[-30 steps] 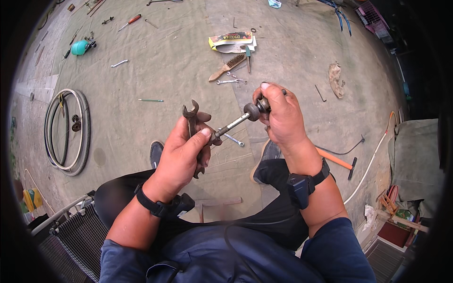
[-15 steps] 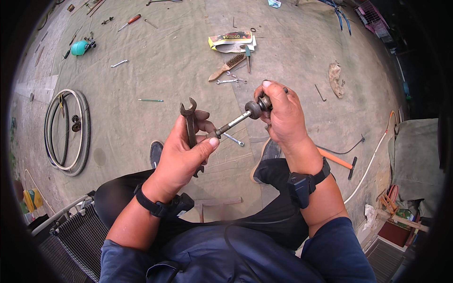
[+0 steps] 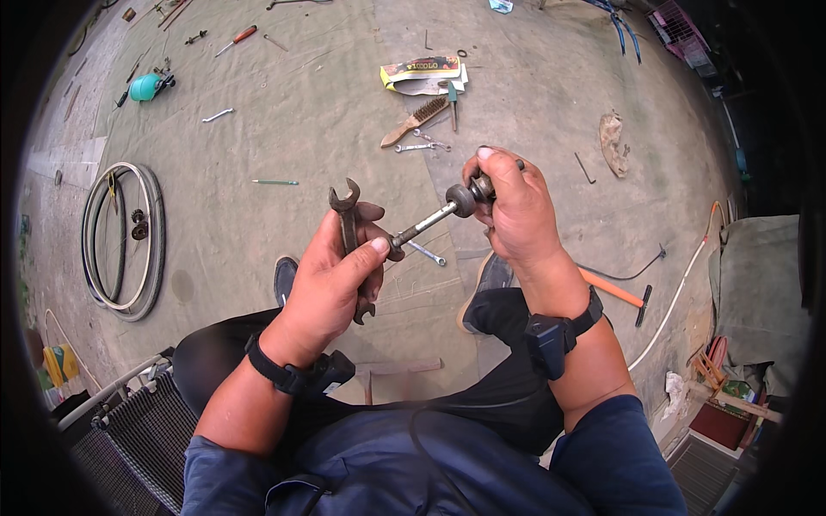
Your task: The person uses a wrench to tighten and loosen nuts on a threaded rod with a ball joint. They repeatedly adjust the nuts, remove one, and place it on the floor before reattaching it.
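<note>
My left hand [image 3: 331, 267] is closed round a dark double open-end wrench [image 3: 345, 206], whose jaws stick out above and below the fingers. Its thumb and a finger also pinch the lower end of a metal axle [image 3: 423, 225]. Slanting up to the right, the axle has a bare silver shaft and a thick, dark round collar [image 3: 461, 200]. At the upper end my right hand [image 3: 519, 202] grips it, with fingers wrapped round the dark fittings and partly hiding them. Just behind the axle, a small combination wrench [image 3: 428, 254] lies on the ground mat.
Beyond my hands lie a wire brush [image 3: 416, 121], small wrenches [image 3: 416, 148] and a torn box [image 3: 422, 76]. Bicycle tyres [image 3: 157, 241] rest at left. An orange-handled tool [image 3: 613, 288] and a hose [image 3: 680, 301] are at right, a hammer [image 3: 400, 367] near my legs.
My left thumb and fingers have shifted slightly on the axle's lower end, and more of the wrench's lower jaw shows. The right hand keeps its hold, nearly still.
</note>
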Demonstrator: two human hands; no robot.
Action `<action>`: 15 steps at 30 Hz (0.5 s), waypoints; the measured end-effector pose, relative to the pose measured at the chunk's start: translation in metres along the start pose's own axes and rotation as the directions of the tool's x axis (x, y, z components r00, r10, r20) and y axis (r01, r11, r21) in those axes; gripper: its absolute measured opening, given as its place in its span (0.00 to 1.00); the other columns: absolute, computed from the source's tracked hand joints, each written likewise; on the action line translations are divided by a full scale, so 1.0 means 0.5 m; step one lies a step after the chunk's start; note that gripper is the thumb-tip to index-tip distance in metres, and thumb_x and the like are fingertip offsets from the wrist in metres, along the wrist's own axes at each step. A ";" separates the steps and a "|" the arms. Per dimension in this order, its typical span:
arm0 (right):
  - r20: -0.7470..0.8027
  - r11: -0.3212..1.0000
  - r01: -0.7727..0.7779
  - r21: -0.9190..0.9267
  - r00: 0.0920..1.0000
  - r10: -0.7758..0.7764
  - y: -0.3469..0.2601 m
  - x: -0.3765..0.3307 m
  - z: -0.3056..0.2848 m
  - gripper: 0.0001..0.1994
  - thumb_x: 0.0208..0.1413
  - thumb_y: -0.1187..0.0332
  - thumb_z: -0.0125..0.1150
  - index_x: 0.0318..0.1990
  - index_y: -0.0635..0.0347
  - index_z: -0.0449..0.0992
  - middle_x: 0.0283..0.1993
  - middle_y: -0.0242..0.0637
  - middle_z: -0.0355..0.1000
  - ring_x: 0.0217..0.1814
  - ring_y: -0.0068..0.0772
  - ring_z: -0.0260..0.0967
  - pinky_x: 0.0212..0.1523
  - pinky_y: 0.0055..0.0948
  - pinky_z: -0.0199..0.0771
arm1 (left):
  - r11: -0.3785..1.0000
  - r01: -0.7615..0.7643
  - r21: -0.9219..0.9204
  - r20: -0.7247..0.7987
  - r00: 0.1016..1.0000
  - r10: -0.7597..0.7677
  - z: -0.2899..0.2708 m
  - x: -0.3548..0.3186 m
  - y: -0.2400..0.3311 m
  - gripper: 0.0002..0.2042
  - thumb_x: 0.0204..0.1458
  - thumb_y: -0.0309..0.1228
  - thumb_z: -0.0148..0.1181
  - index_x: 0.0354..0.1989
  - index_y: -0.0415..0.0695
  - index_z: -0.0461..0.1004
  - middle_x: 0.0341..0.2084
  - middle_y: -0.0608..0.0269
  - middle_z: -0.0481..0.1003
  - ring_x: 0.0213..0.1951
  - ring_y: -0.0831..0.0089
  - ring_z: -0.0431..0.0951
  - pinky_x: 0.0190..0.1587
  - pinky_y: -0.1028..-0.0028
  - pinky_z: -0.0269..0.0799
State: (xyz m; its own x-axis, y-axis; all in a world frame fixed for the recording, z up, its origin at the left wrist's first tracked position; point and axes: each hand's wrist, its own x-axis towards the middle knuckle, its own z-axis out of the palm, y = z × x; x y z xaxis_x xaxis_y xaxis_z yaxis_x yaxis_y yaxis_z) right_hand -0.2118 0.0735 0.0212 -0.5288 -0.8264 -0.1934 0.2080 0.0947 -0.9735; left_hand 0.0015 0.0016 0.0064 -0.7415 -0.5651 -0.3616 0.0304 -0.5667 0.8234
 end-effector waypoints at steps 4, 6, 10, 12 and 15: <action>0.010 1.000 -0.007 0.010 1.000 0.007 -0.005 -0.001 -0.001 0.18 0.59 0.54 0.54 0.26 0.60 0.73 0.18 0.27 0.63 0.18 0.16 0.52 0.18 0.21 0.50 | 1.000 -0.013 0.023 -0.027 1.000 0.014 0.007 -0.003 0.002 0.20 0.59 0.27 0.58 0.57 0.40 0.60 0.39 0.60 0.72 0.24 0.84 0.68 0.23 0.81 0.64; 0.008 1.000 -0.008 0.014 1.000 0.007 -0.003 0.001 -0.002 0.18 0.59 0.54 0.54 0.26 0.60 0.73 0.18 0.27 0.63 0.18 0.16 0.52 0.18 0.21 0.50 | 0.991 -0.083 0.102 -0.057 0.994 0.089 0.016 -0.006 0.003 0.19 0.60 0.28 0.57 0.57 0.40 0.60 0.38 0.60 0.73 0.22 0.83 0.68 0.22 0.81 0.64; 0.001 1.000 -0.021 0.009 1.000 0.021 -0.004 -0.001 -0.002 0.18 0.59 0.54 0.54 0.26 0.60 0.73 0.18 0.26 0.62 0.18 0.16 0.52 0.18 0.21 0.50 | 0.998 0.013 0.065 -0.025 1.000 -0.011 0.003 -0.001 0.009 0.20 0.60 0.29 0.58 0.57 0.40 0.60 0.39 0.60 0.73 0.23 0.84 0.68 0.23 0.81 0.63; 0.004 1.000 -0.017 0.007 1.000 0.017 -0.004 -0.001 -0.002 0.18 0.59 0.54 0.54 0.26 0.60 0.73 0.18 0.26 0.62 0.18 0.16 0.52 0.18 0.21 0.50 | 0.997 0.075 0.013 -0.013 0.997 -0.075 -0.002 0.001 0.011 0.21 0.59 0.28 0.59 0.57 0.41 0.59 0.39 0.60 0.73 0.24 0.84 0.68 0.23 0.81 0.63; 0.010 1.000 -0.009 0.007 1.000 0.009 -0.001 0.001 -0.004 0.18 0.59 0.54 0.54 0.26 0.60 0.73 0.18 0.26 0.62 0.18 0.16 0.52 0.18 0.21 0.50 | 0.999 0.014 0.040 -0.046 0.999 -0.012 0.006 -0.003 0.007 0.20 0.59 0.29 0.58 0.57 0.41 0.60 0.39 0.60 0.73 0.23 0.84 0.68 0.22 0.81 0.63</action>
State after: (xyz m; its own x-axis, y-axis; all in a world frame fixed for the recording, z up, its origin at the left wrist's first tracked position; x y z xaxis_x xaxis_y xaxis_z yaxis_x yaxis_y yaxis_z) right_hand -0.2137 0.0741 0.0211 -0.5189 -0.8308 -0.2012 0.2188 0.0985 -0.9708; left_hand 0.0005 0.0022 0.0114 -0.7105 -0.5848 -0.3914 -0.0073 -0.5501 0.8351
